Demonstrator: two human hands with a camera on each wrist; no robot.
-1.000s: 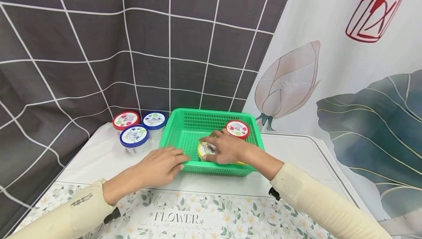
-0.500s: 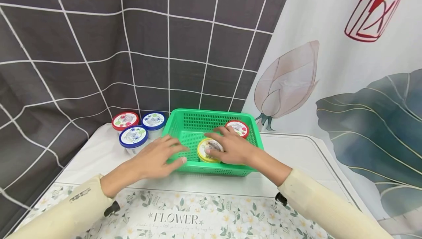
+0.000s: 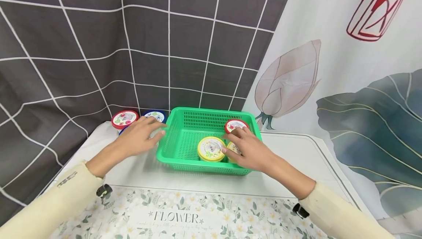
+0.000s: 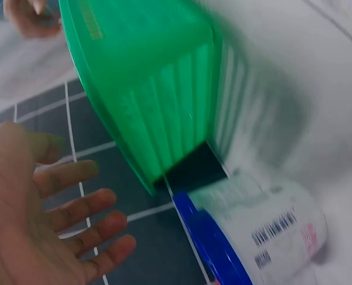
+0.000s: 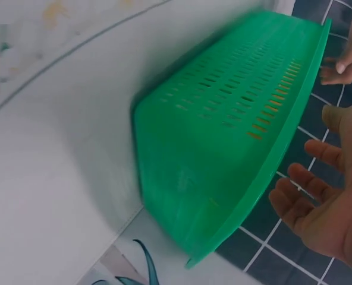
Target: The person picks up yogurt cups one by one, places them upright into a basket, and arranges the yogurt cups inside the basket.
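Note:
My left hand (image 3: 135, 136) hovers with spread fingers left of the green basket (image 3: 184, 164), over the blue-lidded tubs. It mostly covers the front blue-lidded tub (image 3: 122, 130); a rear blue-lidded tub (image 3: 156, 115) shows past the fingers. In the left wrist view, a white tub with a blue lid (image 4: 265, 231) lies beyond the fingertips, apart from them. Over the basket's right part is my right hand (image 3: 250, 150), fingers spread and loosely bent. Beneath it are a partly hidden yellow-lidded tub (image 3: 232, 151) and a red-lidded tub (image 3: 235, 124). Another yellow-lidded tub (image 3: 211, 149) stands left of its thumb.
A red-lidded tub (image 3: 123, 118) stands at the table's back left, beside the blue-lidded ones. A dark checked curtain (image 3: 191, 48) hangs right behind the basket. In front lies a floral cloth (image 3: 178, 217) printed with FLOWER.
My right hand has let go of the left yellow-lidded tub in the basket and shifted right. My left hand has left the basket's front rim and moved left toward the blue-lidded tubs.

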